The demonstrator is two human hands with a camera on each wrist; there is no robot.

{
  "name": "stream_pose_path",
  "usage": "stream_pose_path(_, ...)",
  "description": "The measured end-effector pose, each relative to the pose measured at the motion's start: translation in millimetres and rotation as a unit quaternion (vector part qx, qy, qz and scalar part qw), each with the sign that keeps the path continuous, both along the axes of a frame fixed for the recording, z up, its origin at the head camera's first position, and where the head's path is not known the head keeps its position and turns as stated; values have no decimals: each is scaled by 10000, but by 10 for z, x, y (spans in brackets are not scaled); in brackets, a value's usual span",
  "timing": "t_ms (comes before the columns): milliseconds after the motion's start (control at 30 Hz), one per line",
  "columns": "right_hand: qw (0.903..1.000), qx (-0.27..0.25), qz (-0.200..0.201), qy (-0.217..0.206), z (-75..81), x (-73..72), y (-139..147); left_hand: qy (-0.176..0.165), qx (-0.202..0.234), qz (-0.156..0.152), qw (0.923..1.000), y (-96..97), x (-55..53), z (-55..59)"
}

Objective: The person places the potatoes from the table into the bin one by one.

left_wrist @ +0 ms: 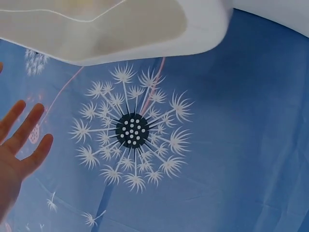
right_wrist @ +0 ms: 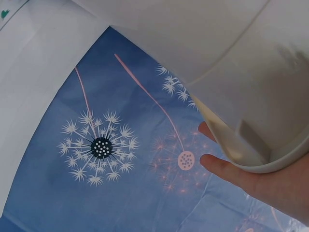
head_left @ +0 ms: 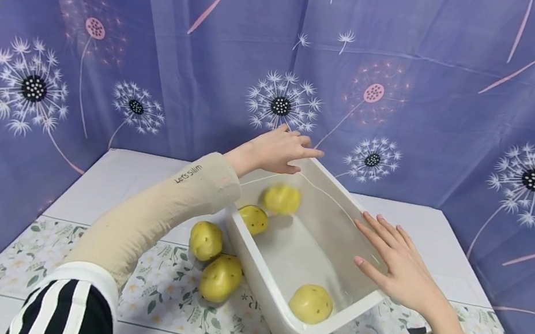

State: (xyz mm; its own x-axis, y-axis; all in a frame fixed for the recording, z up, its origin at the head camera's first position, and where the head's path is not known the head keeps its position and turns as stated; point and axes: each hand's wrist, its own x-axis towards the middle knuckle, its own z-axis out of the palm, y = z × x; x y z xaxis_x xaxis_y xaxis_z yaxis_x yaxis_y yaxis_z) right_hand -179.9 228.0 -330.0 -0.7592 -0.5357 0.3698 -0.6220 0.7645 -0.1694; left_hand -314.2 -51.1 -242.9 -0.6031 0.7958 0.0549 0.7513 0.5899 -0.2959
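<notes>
Potato (head_left: 281, 199) blurs in tub (head_left: 303, 254), far end, below loose, empty left hand (head_left: 275, 151); right hand (head_left: 400, 270), straight-fingered, touches right rim (head_left: 335, 186).

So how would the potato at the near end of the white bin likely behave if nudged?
The potato would probably roll, given its rounded shape, though the high walls of the white bin should contain it. It looks firm, with plump contours. The bin floor looks smooth, so it might slide a little too.
</notes>
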Motion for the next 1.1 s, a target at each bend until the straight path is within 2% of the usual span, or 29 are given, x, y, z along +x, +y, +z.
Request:
stream_pose_path(300,10000,-7,1,62,0,-14,-4,0,3,-53,10000,-48,42,-2)
stream_pose_path(600,10000,26,-26,86,-4,-10,-4,41,194,-204,9996,-72,135,2)
stream_pose_path(1100,9999,-5,-6,115,-7,-9,-11,314,149,-332,9988,-219,273,22)
